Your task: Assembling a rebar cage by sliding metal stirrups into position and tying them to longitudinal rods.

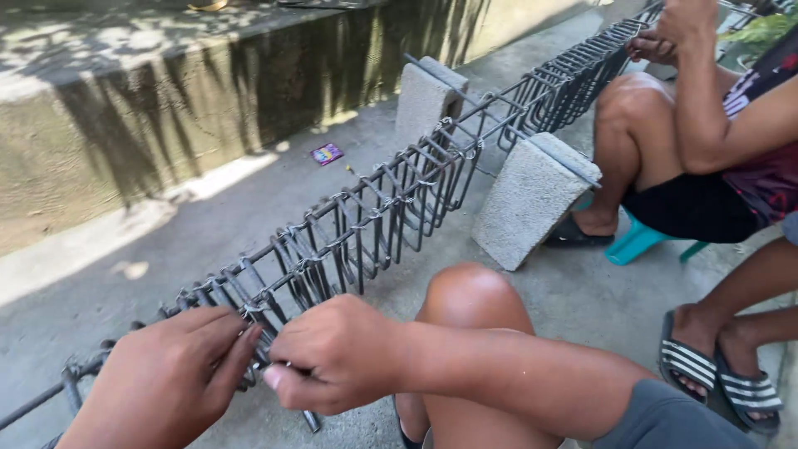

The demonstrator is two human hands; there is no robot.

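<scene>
A rebar cage (374, 208) runs from near left to far right across two concrete blocks (532, 199). At its near end the left hand (166, 374), fingers narrow, steadies a stirrup, while the right hand (332, 353) is closed on a tie wire tool, apparently mid-twist; tightening likely needs firm turning

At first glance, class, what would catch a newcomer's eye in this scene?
The long steel rebar cage runs diagonally from lower left to upper right, propped between two grey concrete blocks. At its near end, the left hand and right hand pinch a stirrup where thin tie wire wraps it. At upper right, a seated co-worker handles the far end.
</scene>
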